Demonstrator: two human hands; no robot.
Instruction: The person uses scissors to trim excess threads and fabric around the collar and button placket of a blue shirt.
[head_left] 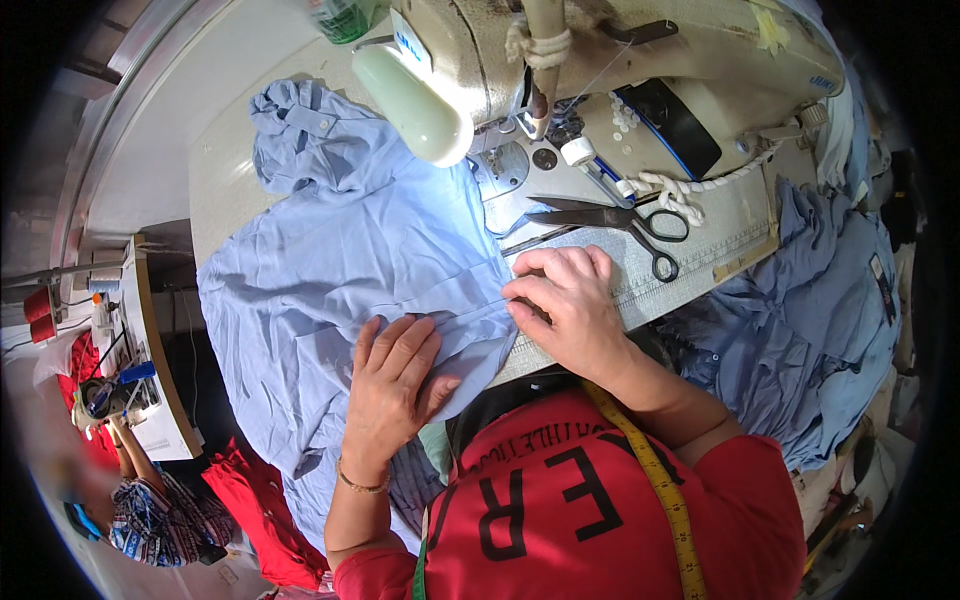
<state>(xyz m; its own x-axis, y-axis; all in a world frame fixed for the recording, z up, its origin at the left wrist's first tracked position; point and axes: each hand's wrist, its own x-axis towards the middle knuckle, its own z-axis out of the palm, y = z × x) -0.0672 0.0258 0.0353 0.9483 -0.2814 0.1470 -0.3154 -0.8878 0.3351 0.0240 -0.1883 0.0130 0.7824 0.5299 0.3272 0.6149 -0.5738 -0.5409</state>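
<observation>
The blue shirt (340, 260) lay spread over the tabletop (225, 150) in front of the sewing machine (600, 60), much of it hanging off the near edge toward the lap; the left hand (392, 385) rested flat and released on the cloth, palm down, fingers spread; the right hand (570, 305) lay just beside it, fingertips curled and pressing a folded seam, pinching nothing that could be seen. The seam sat short of the needle plate (500, 170), so the fold could have slipped open if either hand eased; the overhanging weight might have dragged the shirt sideways and skewed the line. The scissors (610, 220) lay open, blades pointing at the cloth, near the right hand; a careless reach could have snagged fabric or a finger. The tape measure (660, 480) hung from the neck and might have caught on the tabletop edge.
</observation>
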